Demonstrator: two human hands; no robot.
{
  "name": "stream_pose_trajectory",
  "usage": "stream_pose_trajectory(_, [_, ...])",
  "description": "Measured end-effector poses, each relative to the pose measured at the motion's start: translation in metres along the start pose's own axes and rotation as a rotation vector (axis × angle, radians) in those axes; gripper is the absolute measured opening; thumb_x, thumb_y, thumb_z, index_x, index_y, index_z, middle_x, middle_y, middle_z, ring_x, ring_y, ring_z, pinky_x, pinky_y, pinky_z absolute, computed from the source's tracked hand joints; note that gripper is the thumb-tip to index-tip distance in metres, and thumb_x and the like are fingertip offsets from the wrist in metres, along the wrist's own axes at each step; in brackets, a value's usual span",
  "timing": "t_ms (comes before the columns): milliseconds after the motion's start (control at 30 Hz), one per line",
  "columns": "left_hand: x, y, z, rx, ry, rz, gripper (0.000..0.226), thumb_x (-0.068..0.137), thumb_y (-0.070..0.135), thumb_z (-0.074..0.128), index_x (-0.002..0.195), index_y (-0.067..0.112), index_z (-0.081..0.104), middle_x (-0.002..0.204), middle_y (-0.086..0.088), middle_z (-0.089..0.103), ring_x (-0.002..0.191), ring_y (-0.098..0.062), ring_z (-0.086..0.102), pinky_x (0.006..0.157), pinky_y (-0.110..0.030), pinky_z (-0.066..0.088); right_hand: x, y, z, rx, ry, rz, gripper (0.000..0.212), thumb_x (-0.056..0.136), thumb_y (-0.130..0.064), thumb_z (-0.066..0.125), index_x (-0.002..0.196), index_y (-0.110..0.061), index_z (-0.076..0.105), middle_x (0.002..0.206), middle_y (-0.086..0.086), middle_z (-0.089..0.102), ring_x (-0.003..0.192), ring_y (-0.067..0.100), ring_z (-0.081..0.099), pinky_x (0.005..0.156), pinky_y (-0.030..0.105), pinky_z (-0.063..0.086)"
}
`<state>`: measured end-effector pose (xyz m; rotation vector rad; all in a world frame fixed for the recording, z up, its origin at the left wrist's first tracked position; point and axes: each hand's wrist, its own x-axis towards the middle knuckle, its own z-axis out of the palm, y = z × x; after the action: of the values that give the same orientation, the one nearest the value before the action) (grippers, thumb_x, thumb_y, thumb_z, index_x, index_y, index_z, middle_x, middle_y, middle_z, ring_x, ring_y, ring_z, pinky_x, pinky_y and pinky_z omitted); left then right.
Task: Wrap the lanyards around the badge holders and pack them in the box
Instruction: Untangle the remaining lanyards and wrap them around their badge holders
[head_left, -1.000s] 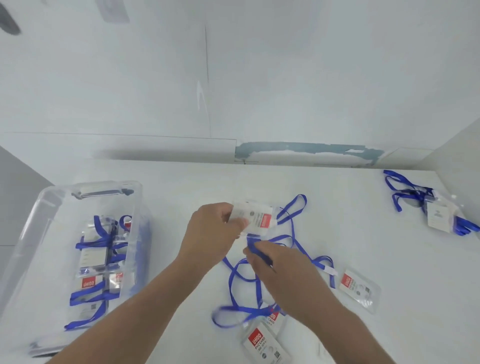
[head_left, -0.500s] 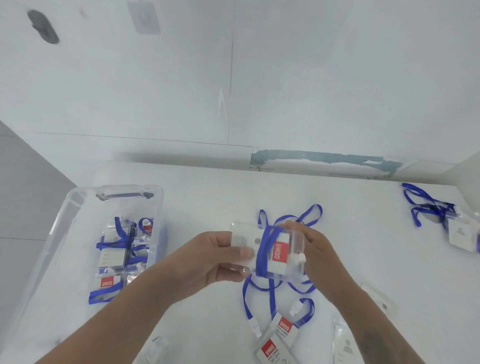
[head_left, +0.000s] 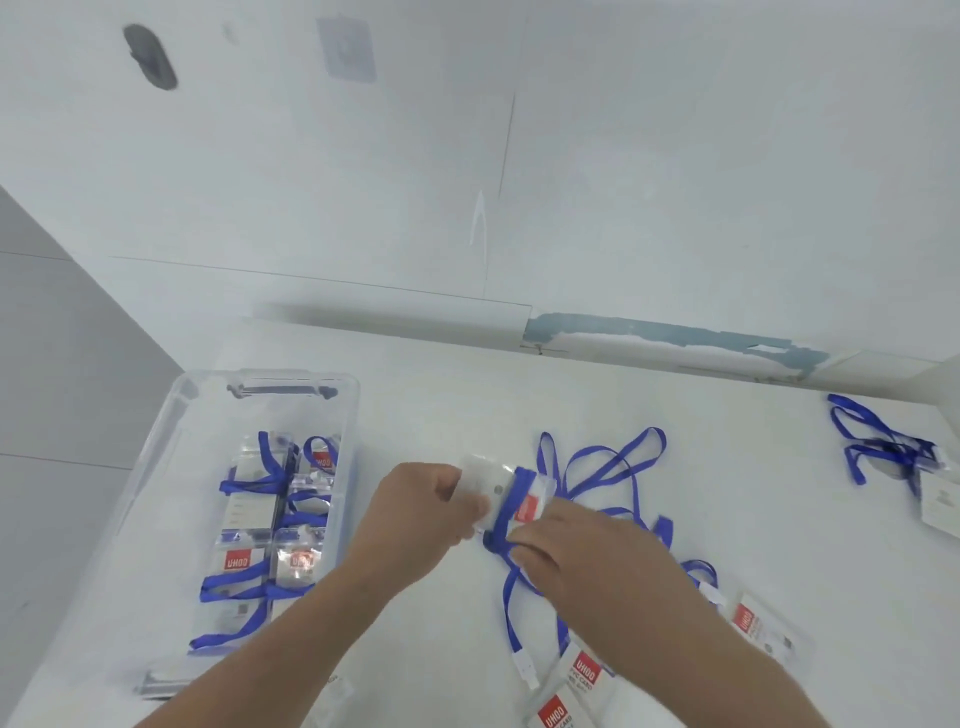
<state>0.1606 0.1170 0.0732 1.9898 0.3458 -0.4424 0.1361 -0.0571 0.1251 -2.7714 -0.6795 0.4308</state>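
White surface (head_left: 675, 519) carries a clear box (head_left: 182, 415) at nine o'clock. Left hand (head_left: 421, 519) grip holds a badge holder (head_left: 488, 480); right hand (head_left: 576, 551) grip pinches its blue lanyard (head_left: 511, 506).

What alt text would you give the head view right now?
Two hands wrap a blue lanyard around a clear badge holder: the left hand grips its left end, the right hand works the strap. A clear box at left holds wrapped badges; loose ones lie on the white table.

Right hand (head_left: 582, 551) moved from the far edge of the badge holder (head_left: 498, 493) to its near side — now over the blue lanyard (head_left: 511, 512) band; holder lowered, tilted flatter.
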Motion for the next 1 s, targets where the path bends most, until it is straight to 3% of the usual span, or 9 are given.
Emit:
stream_pose_trajectory(167, [-0.011, -0.006, -0.020, 0.073, -0.356, -0.051, 0.008, 0.086, 0.020, 0.071, 0.086, 0.016, 0.077, 0.079, -0.005, 0.076, 0.069, -0.015, 0.070, 0.073, -0.033, 0.062, 0.018, 0.021, -0.043, 0.431, -0.001, 0.113, 0.011, 0.090, -0.036, 0.065, 0.087, -0.036, 0.075, 0.086, -0.027, 0.066, 0.078, -0.007, 0.059, 0.072, 0.009, 0.044])
stream_pose_trajectory(367, [-0.025, 0.000, -0.046, -0.302, -0.651, -0.134, 0.023, 0.077, 0.028, 0.074, 0.097, 0.016, 0.076, 0.099, -0.005, 0.077, 0.083, -0.017, 0.071, 0.075, -0.027, 0.057, 0.038, 0.030, -0.028, 0.867, 0.009, 0.250, 0.011, 0.084, -0.024, 0.074, 0.077, -0.031, 0.079, 0.077, -0.008, 0.075, 0.067, 0.014, 0.064, 0.063, 0.014, 0.049])
stream_pose_trajectory(533, [-0.021, -0.004, -0.044, -0.704, -0.413, -0.187, 0.026, 0.071, 0.018, 0.075, 0.095, 0.006, 0.077, 0.084, -0.011, 0.073, 0.069, -0.016, 0.068, 0.067, -0.024, 0.059, 0.040, 0.009, 0.016, 1.064, 0.050, 0.497, 0.032, 0.083, -0.008, 0.070, 0.055, -0.023, 0.072, 0.050, -0.009, 0.064, 0.048, 0.010, 0.058, 0.045, 0.012, 0.043])
stream_pose_trajectory(600, [-0.016, -0.005, -0.041, -0.785, -0.257, -0.219, 0.018, 0.074, 0.015, 0.075, 0.091, 0.007, 0.078, 0.083, -0.010, 0.073, 0.067, -0.015, 0.068, 0.065, -0.023, 0.060, 0.038, -0.001, 0.034, 0.967, 0.051, 0.479, 0.027, 0.088, -0.012, 0.067, 0.062, -0.021, 0.070, 0.042, -0.010, 0.049, 0.041, 0.009, 0.037, 0.041, 0.014, 0.032])
stream_pose_trajectory(667, [-0.011, -0.006, -0.039, -0.787, -0.116, -0.247, 0.014, 0.082, 0.012, 0.074, 0.095, 0.008, 0.076, 0.085, -0.008, 0.076, 0.070, -0.015, 0.069, 0.068, -0.025, 0.060, 0.035, -0.011, 0.042, 0.919, 0.057, 0.368, 0.021, 0.095, -0.025, 0.060, 0.077, -0.029, 0.071, 0.052, -0.012, 0.053, 0.045, 0.004, 0.036, 0.046, 0.012, 0.031])
stream_pose_trajectory(733, [-0.006, -0.008, -0.038, -0.671, 0.016, -0.249, 0.011, 0.084, 0.014, 0.074, 0.094, 0.011, 0.076, 0.088, -0.006, 0.078, 0.074, -0.017, 0.073, 0.073, -0.029, 0.061, 0.033, -0.016, 0.047, 0.698, 0.055, 0.247, 0.025, 0.099, -0.032, 0.051, 0.077, -0.043, 0.058, 0.068, -0.011, 0.054, 0.059, 0.002, 0.046, 0.057, 0.014, 0.038])
stream_pose_trajectory(833, [-0.002, -0.011, -0.041, -0.366, 0.158, -0.167, 0.003, 0.086, 0.017, 0.073, 0.083, 0.017, 0.074, 0.083, -0.006, 0.077, 0.076, -0.019, 0.075, 0.074, -0.031, 0.062, 0.031, -0.020, 0.038, 0.317, 0.017, 0.105, 0.024, 0.103, -0.034, 0.038, 0.093, -0.036, 0.059, 0.089, -0.010, 0.052, 0.077, 0.006, 0.052, 0.072, 0.021, 0.044])
stream_pose_trajectory(900, [-0.002, -0.012, -0.044, -0.204, 0.145, -0.094, 0.008, 0.087, 0.017, 0.070, 0.080, 0.017, 0.074, 0.076, -0.006, 0.076, 0.076, -0.022, 0.074, 0.075, -0.034, 0.062, 0.032, -0.019, 0.024, 0.185, 0.022, 0.035, 0.027, 0.103, -0.037, 0.037, 0.112, -0.034, 0.062, 0.101, -0.015, 0.056, 0.088, 0.006, 0.055, 0.078, 0.022, 0.047])
stream_pose_trajectory(1000, [-0.006, -0.011, -0.046, -0.051, 0.044, -0.034, 0.008, 0.086, 0.021, 0.069, 0.080, 0.021, 0.075, 0.069, -0.001, 0.074, 0.073, -0.019, 0.073, 0.076, -0.038, 0.061, 0.041, -0.016, -0.012, 0.181, 0.021, -0.022, 0.018, 0.094, -0.041, 0.054, 0.105, -0.039, 0.069, 0.091, -0.022, 0.063, 0.083, -0.002, 0.056, 0.073, 0.014, 0.043])
